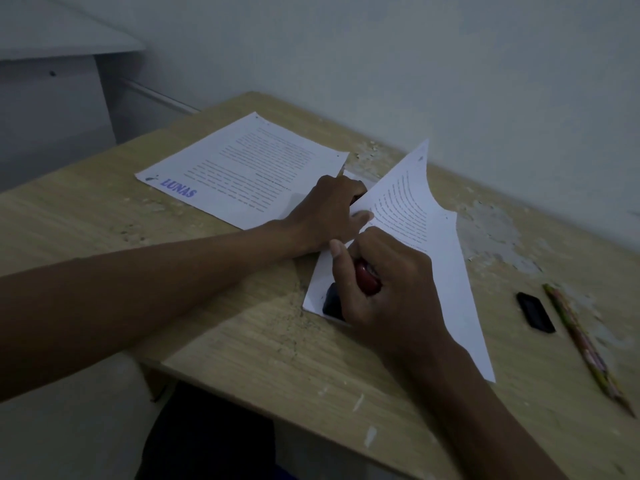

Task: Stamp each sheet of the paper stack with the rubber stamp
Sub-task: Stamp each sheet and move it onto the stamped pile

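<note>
Rubber stamp (367,283): glossy red rounded handle over a dark block base, at centre frame, its base down on the near corner of the lifted sheet; mostly covered by the fingers.
Right hand (384,278): fingers curled tight round the stamp's red handle, thumb lying along its left side.
Left hand (329,216): at centre frame just above the right hand, pinching the edge of the lifted sheet with thumb on top; the other fingers are tucked beneath the paper and cannot be made out.
Lifted sheet (412,209): thin white paper with lines of printed text, curled upward so that its far corner points toward the upper right; its near part lies flat on the counter.
Stamped sheet (242,171): white printed page lying flat at upper centre-left, with the blue word "LUNAS" in slanted capitals at its lower left corner.
Stack beneath: a sliver of white paper shows behind the left hand; how many sheets lie there cannot be told.
Black cap (535,312): small dark oblong piece at right of frame, just beside a pencil.
Pencil (585,344): long, thin, patterned, lying diagonally at far right.
Counter (104,216): light wood-grain laminate, worn and peeling to grey patches at right.
Room: dim, plain pale wall behind the counter.
</note>
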